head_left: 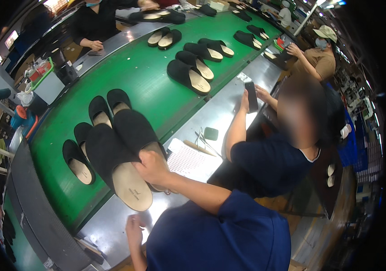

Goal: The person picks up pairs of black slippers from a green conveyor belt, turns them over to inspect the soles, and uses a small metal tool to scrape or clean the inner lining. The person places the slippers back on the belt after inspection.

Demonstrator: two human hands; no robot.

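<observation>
My right hand (pixel 153 168) is closed around the inner edges of a pair of black mule slippers (pixel 108 151) with cream insoles, and lifts them above the bench. The slipper nearer my right is partly covered by my fingers. Lower down, my left hand (pixel 134 227) hangs beside the metal bench edge (pixel 107 226), fingers loosely apart with nothing visible in them. Just beyond the held pair, several more black slippers (pixel 78 165) rest on the green conveyor belt (pixel 125 72).
Close on my right, a person holds a dark phone (pixel 251 97). A perforated white sheet (pixel 188 159) and a small green pad (pixel 210 133) lie on the bench. Further slippers (pixel 188 76) line the belt. A grey panel (pixel 44 212) stands at left; other people work across the belt.
</observation>
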